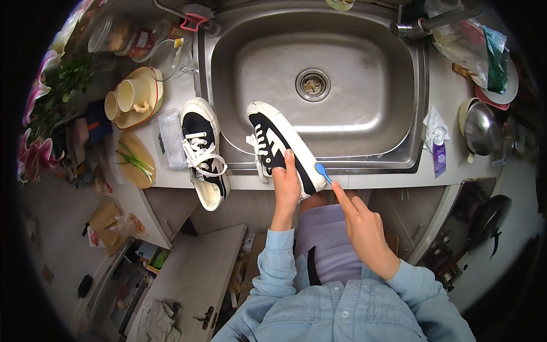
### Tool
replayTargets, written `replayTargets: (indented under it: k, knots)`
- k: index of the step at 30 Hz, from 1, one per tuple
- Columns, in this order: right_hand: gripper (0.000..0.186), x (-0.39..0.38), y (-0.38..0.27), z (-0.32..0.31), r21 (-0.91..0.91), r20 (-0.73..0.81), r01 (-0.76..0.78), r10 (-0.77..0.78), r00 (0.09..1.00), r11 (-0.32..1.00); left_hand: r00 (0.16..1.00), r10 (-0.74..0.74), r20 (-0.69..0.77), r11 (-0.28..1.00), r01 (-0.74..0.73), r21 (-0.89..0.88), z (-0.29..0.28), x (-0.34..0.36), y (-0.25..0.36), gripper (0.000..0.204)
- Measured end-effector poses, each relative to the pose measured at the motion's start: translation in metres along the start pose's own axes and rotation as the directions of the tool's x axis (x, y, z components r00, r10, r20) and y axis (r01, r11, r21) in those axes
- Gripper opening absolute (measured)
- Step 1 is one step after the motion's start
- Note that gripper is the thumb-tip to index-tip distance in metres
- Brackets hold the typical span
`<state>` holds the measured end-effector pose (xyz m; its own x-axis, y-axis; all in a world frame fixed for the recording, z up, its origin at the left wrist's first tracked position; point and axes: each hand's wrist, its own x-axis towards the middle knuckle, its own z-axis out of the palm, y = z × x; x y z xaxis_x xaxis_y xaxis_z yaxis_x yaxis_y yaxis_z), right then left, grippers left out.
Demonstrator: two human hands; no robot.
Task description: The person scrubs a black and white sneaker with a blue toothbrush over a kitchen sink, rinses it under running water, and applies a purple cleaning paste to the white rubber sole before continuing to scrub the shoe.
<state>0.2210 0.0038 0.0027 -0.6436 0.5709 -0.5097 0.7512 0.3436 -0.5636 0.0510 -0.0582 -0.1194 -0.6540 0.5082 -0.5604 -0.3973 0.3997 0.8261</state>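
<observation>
My left hand point(287, 185) grips a black and white sneaker point(290, 137) by its heel end, thumb along the side. The sneaker lies tilted on its side over the sink's front rim, toe toward the basin and white sole edge facing right. In my right hand point(363, 225) is a blue toothbrush point(323, 171), index finger stretched along it. Its head touches the white sole edge near the heel; the bristles are hidden. The matching sneaker point(200, 151), with white laces, rests on the counter left of the basin, its heel over the front edge.
The steel sink point(364, 68) has a drain point(313, 85) and a faucet point(416, 28) at back right. Cups point(134, 94) on a tray and a cutting board point(137, 162) with green onions stand left. A tissue pack point(439, 159) and metal bowl point(481, 130) sit right. A cabinet door point(191, 273) hangs open below.
</observation>
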Motion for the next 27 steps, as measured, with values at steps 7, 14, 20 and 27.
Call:
replayTargets:
  k: [7,14,20,27]
  knots:
    - [0.081,0.070,-0.011,0.021,0.001,-0.132,0.119,-0.118,0.984,0.993,0.997,-0.028,0.073,0.999,0.031,-0.037,-0.007,0.001,-0.001,0.037]
    - [0.077,0.018,-0.003,-0.002,-0.012,-0.047,0.014,-0.015,0.999,1.000,0.999,0.003,0.045,1.000,-0.003,-0.014,-0.004,0.001,-0.006,0.037]
    - [0.077,0.069,-0.005,0.018,0.029,-0.177,0.115,-0.108,0.978,0.993,0.999,-0.013,0.038,1.000,0.013,0.016,-0.005,0.001,-0.001,0.038]
    - [0.070,0.031,-0.015,0.001,0.049,-0.014,0.009,-0.008,1.000,0.999,0.999,0.028,0.026,0.998,-0.026,-0.053,-0.002,0.001,-0.007,0.035]
